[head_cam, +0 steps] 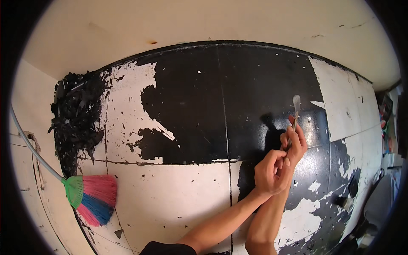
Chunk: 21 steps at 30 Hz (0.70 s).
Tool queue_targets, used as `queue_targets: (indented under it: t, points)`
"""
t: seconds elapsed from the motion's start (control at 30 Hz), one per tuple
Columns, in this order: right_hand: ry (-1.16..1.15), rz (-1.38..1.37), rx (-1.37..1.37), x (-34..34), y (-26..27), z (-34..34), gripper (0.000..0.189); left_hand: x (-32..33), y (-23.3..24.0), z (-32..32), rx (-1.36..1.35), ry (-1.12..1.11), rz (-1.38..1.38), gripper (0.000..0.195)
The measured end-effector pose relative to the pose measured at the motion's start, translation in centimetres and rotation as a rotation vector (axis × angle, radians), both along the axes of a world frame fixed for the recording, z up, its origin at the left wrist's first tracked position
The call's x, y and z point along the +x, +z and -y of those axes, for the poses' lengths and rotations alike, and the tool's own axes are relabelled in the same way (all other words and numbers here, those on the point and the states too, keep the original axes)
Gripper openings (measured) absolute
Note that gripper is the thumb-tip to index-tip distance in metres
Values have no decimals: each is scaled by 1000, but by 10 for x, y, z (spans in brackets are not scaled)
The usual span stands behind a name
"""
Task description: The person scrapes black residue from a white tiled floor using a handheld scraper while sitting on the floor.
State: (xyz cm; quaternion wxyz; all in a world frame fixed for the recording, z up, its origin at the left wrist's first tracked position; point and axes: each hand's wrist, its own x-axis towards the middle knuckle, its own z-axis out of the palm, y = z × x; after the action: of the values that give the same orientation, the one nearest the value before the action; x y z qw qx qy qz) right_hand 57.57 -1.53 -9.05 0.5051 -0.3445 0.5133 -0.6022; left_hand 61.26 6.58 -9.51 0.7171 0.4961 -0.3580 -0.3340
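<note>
My right hand [295,143] grips the handle of a metal spoon-like tool [296,101]. Its rounded head points away from me, over the black coating [255,83] on the floor. Close against the right hand's heel and wrist is my left hand [271,173], fingers curled. Whether it also holds the handle's lower end is hidden. The black layer is partly peeled and exposes white floor tiles [178,188] with dark seams. A narrow white scraped streak [317,104] shows right of the tool's head.
Black peeled flakes [78,108] are heaped in the left corner. A broom [75,191] with green head and pink and blue bristles lies at the left. A pale wall [207,22] bounds the far side. Blurred belongings [381,197] crowd the right edge.
</note>
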Motion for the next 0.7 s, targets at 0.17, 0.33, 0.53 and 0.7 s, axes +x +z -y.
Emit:
queue_targets:
  t: [0.17, 0.33, 0.53, 0.7]
  points:
    - [49, 20, -126, 13, -7, -1, 36, 17, -4, -5, -73, 8, -70, 11]
    - [124, -199, -222, 17, -2, -8, 34, 149, -7, 1, -300, 371, 321, 4]
    - [199, -332, -189, 19, -19, -6, 33, 240, -24, -14, 11, 878, 319, 8]
    - [198, -229, -328, 25, 9, 0, 44, 237, -10, -11, 0, 733, 203, 11]
